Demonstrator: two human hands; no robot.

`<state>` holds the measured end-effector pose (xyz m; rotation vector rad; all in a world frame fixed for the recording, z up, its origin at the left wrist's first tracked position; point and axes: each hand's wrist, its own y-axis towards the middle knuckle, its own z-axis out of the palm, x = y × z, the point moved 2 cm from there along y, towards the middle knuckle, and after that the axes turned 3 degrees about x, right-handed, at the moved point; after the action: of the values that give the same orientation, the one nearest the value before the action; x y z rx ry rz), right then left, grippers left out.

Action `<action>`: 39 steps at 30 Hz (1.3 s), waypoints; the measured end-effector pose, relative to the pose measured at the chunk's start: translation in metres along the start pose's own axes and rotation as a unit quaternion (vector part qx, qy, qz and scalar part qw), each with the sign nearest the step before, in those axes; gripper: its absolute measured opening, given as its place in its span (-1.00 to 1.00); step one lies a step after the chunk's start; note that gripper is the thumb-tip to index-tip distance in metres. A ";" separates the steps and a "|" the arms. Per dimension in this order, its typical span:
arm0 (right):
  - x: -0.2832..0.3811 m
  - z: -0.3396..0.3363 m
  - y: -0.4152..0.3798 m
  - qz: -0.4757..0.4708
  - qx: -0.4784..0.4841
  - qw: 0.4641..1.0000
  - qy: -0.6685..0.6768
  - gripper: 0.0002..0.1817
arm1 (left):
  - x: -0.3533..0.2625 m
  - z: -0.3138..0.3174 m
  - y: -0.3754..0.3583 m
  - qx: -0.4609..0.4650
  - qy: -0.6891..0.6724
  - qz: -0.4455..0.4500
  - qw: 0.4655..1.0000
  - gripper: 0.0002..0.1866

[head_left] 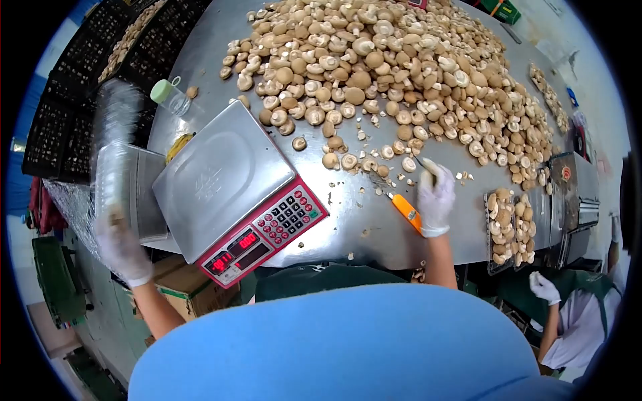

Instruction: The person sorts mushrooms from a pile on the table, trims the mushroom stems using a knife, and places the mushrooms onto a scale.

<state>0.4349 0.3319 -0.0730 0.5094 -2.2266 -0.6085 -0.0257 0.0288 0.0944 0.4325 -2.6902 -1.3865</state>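
My left hand, in a white glove, is closed on the near end of a clear plastic tray, which is blurred by motion and stands left of the scale. A red scale with a bare metal plate lies between my hands. My right hand, also gloved, rests above the metal table near loose mushrooms. Its fingers are pressed together around a thin dark item whose tip barely shows. An orange cutter lies just left of that hand.
A big mushroom heap covers the table's far side. Black crates stand at the left. A green-lidded bottle is behind the scale. Filled trays lie at the right, where a co-worker's gloved hand shows.
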 end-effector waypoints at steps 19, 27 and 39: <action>0.118 0.195 0.121 -0.124 0.329 0.930 -0.103 -0.44 | -0.060 0.030 -0.070 0.197 -0.058 -0.038 0.978 -0.65; 0.188 0.253 0.107 -0.264 0.381 0.879 -0.114 -0.40 | -0.050 0.040 -0.075 0.165 -0.074 -0.051 0.982 -0.68; 0.170 0.244 0.108 -0.198 0.360 0.906 -0.099 -0.59 | -0.050 0.041 -0.083 0.161 -0.083 -0.089 0.979 -0.65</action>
<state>0.1253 0.3936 -0.0618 1.3493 -2.5256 0.0093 0.0314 0.0297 0.0055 0.6212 -3.0949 -1.0621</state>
